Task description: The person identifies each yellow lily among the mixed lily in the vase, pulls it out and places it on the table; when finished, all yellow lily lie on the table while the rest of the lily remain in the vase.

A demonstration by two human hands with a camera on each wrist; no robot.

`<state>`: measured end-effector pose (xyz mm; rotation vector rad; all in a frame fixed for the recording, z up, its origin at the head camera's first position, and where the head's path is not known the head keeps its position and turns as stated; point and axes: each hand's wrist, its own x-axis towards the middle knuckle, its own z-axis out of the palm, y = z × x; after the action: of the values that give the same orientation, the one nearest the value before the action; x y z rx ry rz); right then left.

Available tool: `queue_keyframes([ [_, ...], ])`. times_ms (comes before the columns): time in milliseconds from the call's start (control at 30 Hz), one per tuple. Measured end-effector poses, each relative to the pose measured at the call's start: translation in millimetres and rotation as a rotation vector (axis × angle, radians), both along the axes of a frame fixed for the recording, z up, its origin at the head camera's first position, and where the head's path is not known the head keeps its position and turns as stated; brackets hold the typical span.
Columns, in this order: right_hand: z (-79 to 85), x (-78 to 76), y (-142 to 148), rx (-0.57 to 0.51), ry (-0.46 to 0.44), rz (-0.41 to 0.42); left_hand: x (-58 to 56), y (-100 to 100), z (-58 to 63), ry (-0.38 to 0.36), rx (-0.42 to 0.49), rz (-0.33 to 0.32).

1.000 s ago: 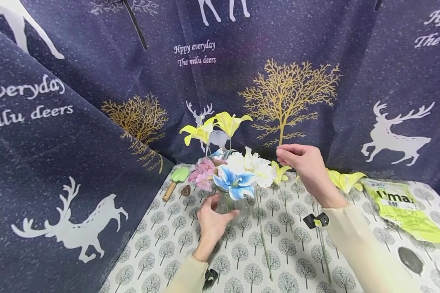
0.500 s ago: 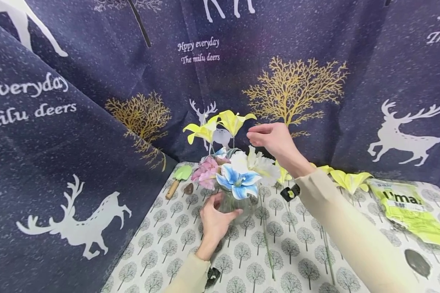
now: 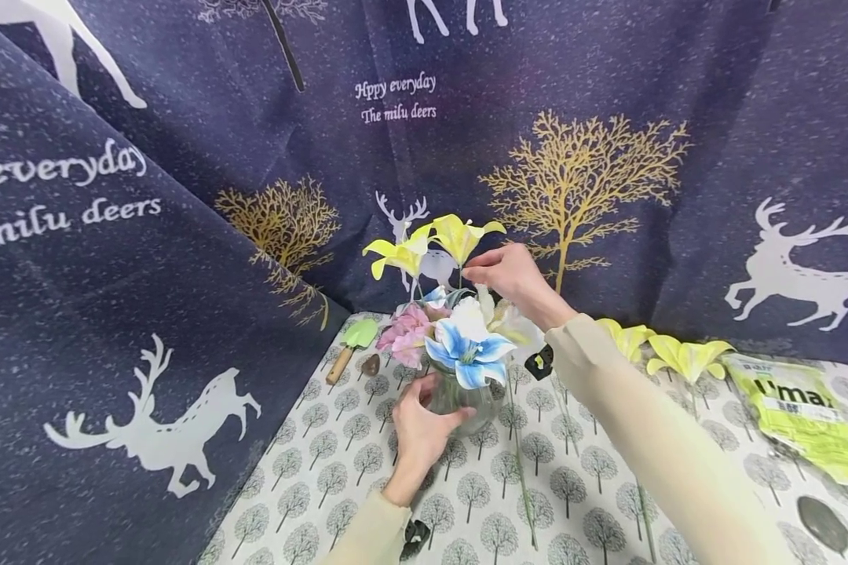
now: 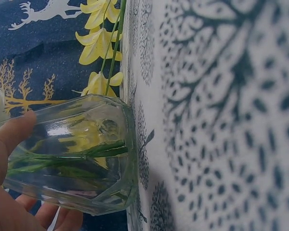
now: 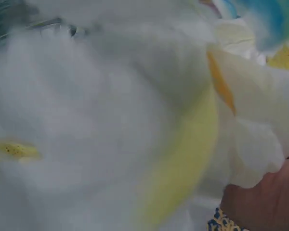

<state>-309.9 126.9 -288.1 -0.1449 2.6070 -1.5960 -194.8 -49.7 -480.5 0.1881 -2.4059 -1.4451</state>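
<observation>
My left hand (image 3: 422,428) grips the clear glass vase (image 3: 479,413) from its left side, thumb across the front. Green stems (image 4: 77,157) show through the glass in the left wrist view. Out of the vase rise a blue-and-white lily (image 3: 469,355), a pink flower (image 3: 406,336), a white flower (image 3: 469,316) and two taller yellow lilies. Just under the right-hand yellow lily (image 3: 459,237), my right hand (image 3: 514,276) pinches its thin stem with thumb and fingertips. The other yellow lily (image 3: 400,254) stands to its left. Blurred white petals (image 5: 86,106) fill most of the right wrist view.
A green toy trowel (image 3: 359,334) and a brown stone (image 3: 371,364) lie left of the vase. Right of it are more yellow lilies (image 3: 689,358), a loose stem (image 3: 525,494), a lime-green bag (image 3: 795,408) and a dark stone (image 3: 823,524). A dark printed cloth hangs behind.
My right hand has moved left from above the table to the stem of the right-hand yellow lily. The left hand has kept its hold on the vase.
</observation>
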Motion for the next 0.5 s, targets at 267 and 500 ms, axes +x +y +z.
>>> queue_keyframes([
  [267, -7.9, -4.2, -3.6, 0.037, -0.018, 0.057, 0.1, 1.3, 1.8, 0.011, -0.023, 0.009],
  [500, -12.0, -3.2, -5.0, 0.009, -0.012, 0.070, -0.7, 0.4, -1.2, 0.027, -0.039, 0.018],
])
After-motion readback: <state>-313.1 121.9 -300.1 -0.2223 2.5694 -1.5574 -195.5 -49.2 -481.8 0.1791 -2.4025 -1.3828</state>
